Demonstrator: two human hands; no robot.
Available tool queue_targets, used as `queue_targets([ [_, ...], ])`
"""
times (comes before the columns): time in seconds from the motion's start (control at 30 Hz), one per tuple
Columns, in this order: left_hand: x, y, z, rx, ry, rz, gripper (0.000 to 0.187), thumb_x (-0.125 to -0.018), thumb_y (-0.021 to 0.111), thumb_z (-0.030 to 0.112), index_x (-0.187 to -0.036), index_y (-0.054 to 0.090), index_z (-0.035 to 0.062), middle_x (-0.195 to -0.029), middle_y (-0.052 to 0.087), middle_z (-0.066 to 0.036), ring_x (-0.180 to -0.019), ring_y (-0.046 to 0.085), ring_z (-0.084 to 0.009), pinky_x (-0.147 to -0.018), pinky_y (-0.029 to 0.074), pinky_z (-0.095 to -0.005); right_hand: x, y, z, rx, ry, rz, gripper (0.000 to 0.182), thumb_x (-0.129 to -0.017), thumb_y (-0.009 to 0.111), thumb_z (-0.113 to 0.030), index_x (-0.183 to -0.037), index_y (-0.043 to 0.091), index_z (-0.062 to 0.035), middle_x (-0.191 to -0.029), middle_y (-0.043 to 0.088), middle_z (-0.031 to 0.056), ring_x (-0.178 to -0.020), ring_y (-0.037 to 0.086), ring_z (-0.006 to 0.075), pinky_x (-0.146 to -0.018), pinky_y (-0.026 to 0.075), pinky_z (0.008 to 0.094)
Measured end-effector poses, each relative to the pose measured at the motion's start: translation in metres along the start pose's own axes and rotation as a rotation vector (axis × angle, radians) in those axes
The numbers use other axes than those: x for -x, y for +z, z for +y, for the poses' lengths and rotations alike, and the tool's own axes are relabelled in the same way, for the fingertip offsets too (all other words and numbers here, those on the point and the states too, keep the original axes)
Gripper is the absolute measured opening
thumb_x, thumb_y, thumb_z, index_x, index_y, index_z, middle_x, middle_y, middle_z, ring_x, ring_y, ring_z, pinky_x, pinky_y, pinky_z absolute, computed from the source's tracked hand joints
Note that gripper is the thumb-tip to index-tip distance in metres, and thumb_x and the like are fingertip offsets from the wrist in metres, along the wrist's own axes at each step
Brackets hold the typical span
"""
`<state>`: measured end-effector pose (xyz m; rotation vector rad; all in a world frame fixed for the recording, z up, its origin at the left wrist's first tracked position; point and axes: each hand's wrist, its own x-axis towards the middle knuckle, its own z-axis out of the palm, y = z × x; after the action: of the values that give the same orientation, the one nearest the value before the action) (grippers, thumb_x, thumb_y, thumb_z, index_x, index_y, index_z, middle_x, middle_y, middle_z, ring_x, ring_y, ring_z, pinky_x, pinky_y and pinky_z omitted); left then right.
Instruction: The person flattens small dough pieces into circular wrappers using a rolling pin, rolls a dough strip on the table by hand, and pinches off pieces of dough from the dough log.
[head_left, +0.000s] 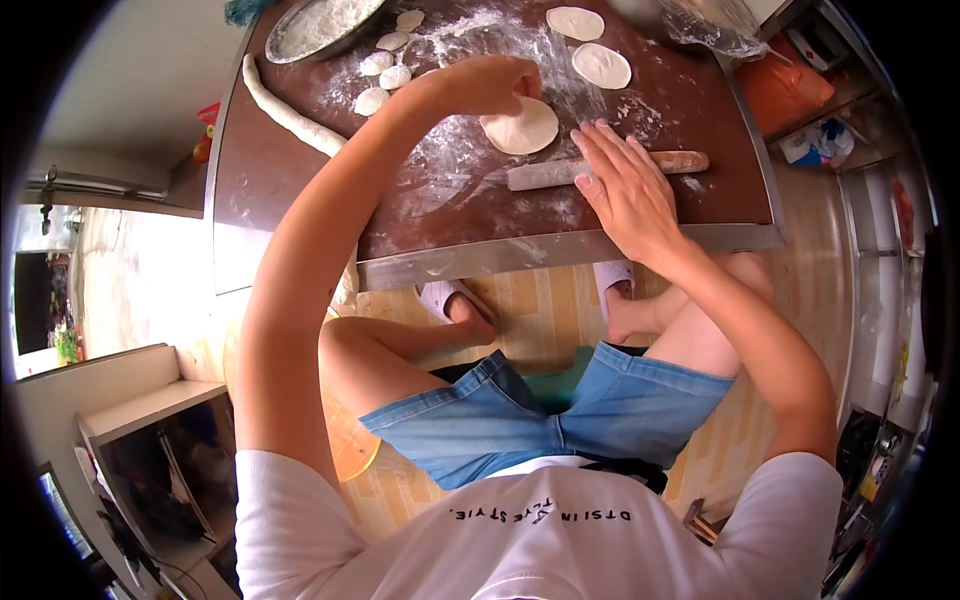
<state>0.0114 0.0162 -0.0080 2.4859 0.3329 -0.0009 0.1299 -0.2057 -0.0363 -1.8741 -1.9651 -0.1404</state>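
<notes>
1. The left hand is resting, fingers bent, at the far edge of the dough disc on the table; whether they are pinching, I cannot tell.
2. The right hand is lying flat, fingers extended, across the rolling pin.
3. Uneven palm pressure could be causing lopsided thinning; patchy flour, sticking.

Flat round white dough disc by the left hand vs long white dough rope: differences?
The flat round white dough disc is a thin circle; the long white dough rope is a thicker strand. The left hand touches the disc but not the rope. Both rest on the brown, metal-edged table.
</notes>
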Motion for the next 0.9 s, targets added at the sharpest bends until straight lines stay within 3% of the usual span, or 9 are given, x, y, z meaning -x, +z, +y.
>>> queue_targets([
  [0.07,0.0,0.008,-0.002,-0.163,0.12,0.033,0.028,-0.073,0.063,0.015,-0.098,0.061,0.0034,-0.089,0.065,-0.012,-0.079,0.062,-0.0261,-0.072,0.048,-0.036,-0.006,0.005,0.003,0.022,0.001,0.007,0.046,-0.092,0.044,-0.033,-0.123,0.049,0.0006,-0.127,0.049,0.0183,-0.122,0.043,0.0303,-0.103,0.03,0.0432],
  [0.2,0.003,0.006,0.021,-0.125,-0.129,0.025,0.026,-0.071,0.063,0.015,-0.096,0.064,0.0065,-0.095,0.065,-0.011,-0.088,0.062,-0.0265,-0.076,0.048,-0.0364,0.0,0.002,-0.003,-0.009,0.014,0.024,0.044,-0.092,0.045,-0.032,-0.121,0.051,0.0002,-0.125,0.051,0.0182,-0.121,0.044,0.0306,-0.102,0.032,0.043],
  [0.33,0.003,0.001,0.007,-0.139,0.049,-0.016,0.028,-0.079,0.057,0.014,-0.105,0.059,0.006,-0.093,0.065,-0.013,-0.08,0.061,-0.0269,-0.073,0.048,-0.0356,-0.005,0.005,0.003,0.016,-0.012,0.033,0.044,-0.091,0.046,-0.031,-0.121,0.05,0.0003,-0.126,0.05,0.0181,-0.122,0.043,0.0304,-0.102,0.032,0.0422],
  [0.43,0.003,-0.004,0.007,-0.125,0.059,-0.009,0.027,-0.08,0.057,0.016,-0.105,0.06,0.0065,-0.094,0.065,-0.013,-0.081,0.061,-0.0264,-0.073,0.048,-0.0349,-0.055,0.035,0.033,0.062,0.061,0.001,0.051,-0.094,0.036,-0.039,-0.126,0.045,-0.0004,-0.133,0.044,0.0169,-0.126,0.038,0.0304,-0.105,0.026,0.0423],
  [0.53,-0.01,-0.001,0.007,-0.203,-0.154,-0.052,0.029,-0.078,0.061,0.02,-0.104,0.061,0.0074,-0.094,0.065,-0.013,-0.082,0.061,-0.0265,-0.074,0.047,-0.0361,-0.104,0.054,0.054,0.157,0.088,0.088,0.055,-0.095,0.03,-0.043,-0.125,0.047,0.0002,-0.136,0.041,0.0166,-0.131,0.031,0.0281,-0.109,0.018,0.0421],
  [0.67,-0.013,0.009,0.005,-0.242,-0.041,0.02,0.033,-0.073,0.067,0.028,-0.098,0.063,0.0069,-0.09,0.065,-0.012,-0.084,0.061,-0.0276,-0.076,0.047,-0.0377,-0.056,0.03,0.027,0.12,0.079,-0.016,0.055,-0.094,0.036,-0.041,-0.126,0.045,0.0024,-0.131,0.045,0.0191,-0.128,0.036,0.0297,-0.107,0.023,0.0441],
  [0.77,-0.012,0.002,0.009,-0.131,-0.001,-0.008,0.03,-0.072,0.066,0.022,-0.098,0.062,0.0061,-0.089,0.065,-0.012,-0.085,0.061,-0.0276,-0.077,0.047,-0.0377,-0.001,0.0,0.001,0.021,0.012,-0.018,0.051,-0.091,0.044,-0.036,-0.125,0.046,0.0024,-0.13,0.046,0.0195,-0.125,0.038,0.0328,-0.103,0.029,0.0448],
  [0.8,-0.006,-0.003,0.015,0.167,-0.234,-0.042,0.03,-0.071,0.065,0.015,-0.099,0.06,0.0056,-0.092,0.065,-0.012,-0.086,0.061,-0.0273,-0.078,0.047,-0.0374,0.006,-0.007,-0.003,0.007,0.016,-0.041,0.051,-0.091,0.044,-0.036,-0.125,0.046,0.0022,-0.13,0.045,0.0195,-0.125,0.038,0.0327,-0.103,0.03,0.0446],
  [0.9,-0.002,-0.003,0.004,0.062,-0.081,0.009,0.032,-0.072,0.064,0.011,-0.103,0.059,0.0058,-0.096,0.065,-0.011,-0.088,0.061,-0.0269,-0.08,0.047,-0.0378,0.011,-0.009,-0.006,0.001,0.015,-0.046,0.051,-0.091,0.044,-0.036,-0.125,0.046,0.0022,-0.13,0.045,0.0196,-0.124,0.039,0.0326,-0.103,0.03,0.0439],
])
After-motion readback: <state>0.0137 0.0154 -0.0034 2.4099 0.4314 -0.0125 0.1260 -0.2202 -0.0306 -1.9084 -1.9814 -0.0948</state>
